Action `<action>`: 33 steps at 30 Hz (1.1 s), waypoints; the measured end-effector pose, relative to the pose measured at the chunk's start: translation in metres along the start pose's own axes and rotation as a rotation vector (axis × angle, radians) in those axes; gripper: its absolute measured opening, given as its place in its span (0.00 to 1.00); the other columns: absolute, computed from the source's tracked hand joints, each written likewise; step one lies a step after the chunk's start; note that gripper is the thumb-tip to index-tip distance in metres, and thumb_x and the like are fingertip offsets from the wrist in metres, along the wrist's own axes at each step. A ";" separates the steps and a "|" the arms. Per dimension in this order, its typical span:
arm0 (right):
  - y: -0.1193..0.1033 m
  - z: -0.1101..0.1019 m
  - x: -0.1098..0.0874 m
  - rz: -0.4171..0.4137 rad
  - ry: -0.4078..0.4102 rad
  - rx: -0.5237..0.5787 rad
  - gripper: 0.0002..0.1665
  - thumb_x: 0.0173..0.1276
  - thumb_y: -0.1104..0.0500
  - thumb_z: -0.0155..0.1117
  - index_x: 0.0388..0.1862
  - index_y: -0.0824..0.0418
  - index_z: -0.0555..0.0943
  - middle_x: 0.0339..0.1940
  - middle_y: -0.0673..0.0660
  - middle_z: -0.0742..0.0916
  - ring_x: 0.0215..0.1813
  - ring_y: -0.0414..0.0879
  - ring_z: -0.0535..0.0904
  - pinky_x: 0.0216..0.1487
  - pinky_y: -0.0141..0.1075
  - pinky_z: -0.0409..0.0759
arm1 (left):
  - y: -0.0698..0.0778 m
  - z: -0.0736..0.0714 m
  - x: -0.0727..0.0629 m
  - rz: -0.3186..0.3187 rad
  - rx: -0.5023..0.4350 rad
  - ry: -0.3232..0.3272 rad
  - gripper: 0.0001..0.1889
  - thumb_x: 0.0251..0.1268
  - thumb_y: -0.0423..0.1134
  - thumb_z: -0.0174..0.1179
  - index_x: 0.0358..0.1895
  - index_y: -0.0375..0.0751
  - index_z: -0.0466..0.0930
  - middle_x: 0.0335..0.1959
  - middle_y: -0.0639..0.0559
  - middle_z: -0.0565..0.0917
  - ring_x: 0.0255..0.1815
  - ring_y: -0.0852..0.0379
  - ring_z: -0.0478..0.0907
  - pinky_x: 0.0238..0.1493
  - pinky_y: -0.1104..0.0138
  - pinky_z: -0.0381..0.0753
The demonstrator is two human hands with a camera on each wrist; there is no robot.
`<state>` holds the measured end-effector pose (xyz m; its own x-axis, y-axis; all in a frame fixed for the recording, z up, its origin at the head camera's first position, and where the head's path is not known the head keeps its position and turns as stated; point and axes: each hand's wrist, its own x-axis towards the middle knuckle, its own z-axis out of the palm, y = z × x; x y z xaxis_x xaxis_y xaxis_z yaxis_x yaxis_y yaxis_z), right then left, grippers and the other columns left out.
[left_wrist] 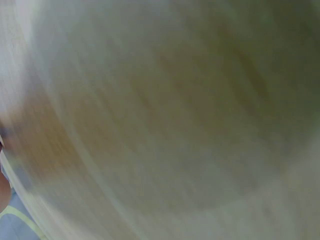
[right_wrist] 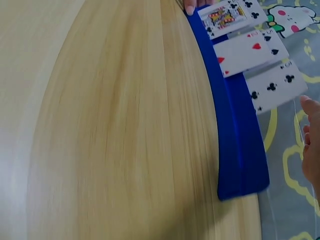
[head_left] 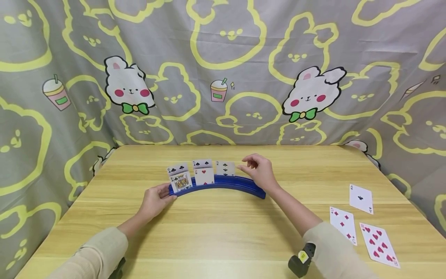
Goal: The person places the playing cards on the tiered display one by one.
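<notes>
A curved blue card holder (head_left: 240,183) stands on the table. At its left end my left hand (head_left: 155,198) grips it, thumb in front and fingers behind. A king of clubs (head_left: 181,183) stands there before another club card (head_left: 178,169). Beside them a two of hearts (head_left: 204,176) stands before a spade card (head_left: 202,163). A three of clubs (right_wrist: 275,86) stands at the back, right of these. My right hand (head_left: 259,170) hovers just right of that card, fingers loosely bent, nothing held. Only a blurred surface fills most of the left wrist view.
On the table's right side lie an ace of clubs (head_left: 361,205), a five of diamonds (head_left: 339,217) and an eight of hearts (head_left: 378,236), face up. A grey patterned curtain (head_left: 244,116) hangs behind the wooden table (head_left: 209,236).
</notes>
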<state>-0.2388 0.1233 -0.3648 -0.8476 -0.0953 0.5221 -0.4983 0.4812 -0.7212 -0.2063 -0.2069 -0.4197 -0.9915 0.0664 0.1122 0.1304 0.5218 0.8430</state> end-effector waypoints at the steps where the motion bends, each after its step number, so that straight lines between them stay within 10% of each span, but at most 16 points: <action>1: 0.002 -0.003 -0.001 0.014 -0.002 -0.007 0.12 0.53 0.63 0.71 0.34 0.69 0.82 0.25 0.59 0.81 0.27 0.40 0.70 0.25 0.23 0.71 | 0.000 0.000 0.000 0.000 -0.004 0.000 0.22 0.53 0.23 0.62 0.53 0.20 0.72 0.48 0.25 0.78 0.50 0.36 0.79 0.45 0.68 0.86; 33: 0.046 -0.086 -0.033 0.198 0.084 -0.090 0.10 0.58 0.63 0.68 0.34 0.70 0.81 0.23 0.52 0.78 0.24 0.32 0.68 0.22 0.20 0.71 | -0.003 0.001 -0.001 0.020 0.024 0.010 0.21 0.52 0.22 0.62 0.52 0.19 0.72 0.47 0.25 0.79 0.49 0.36 0.80 0.44 0.69 0.86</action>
<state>-0.2177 0.2232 -0.3761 -0.9073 0.0794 0.4130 -0.3022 0.5597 -0.7716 -0.2059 -0.2078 -0.4226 -0.9885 0.0691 0.1343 0.1502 0.5405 0.8278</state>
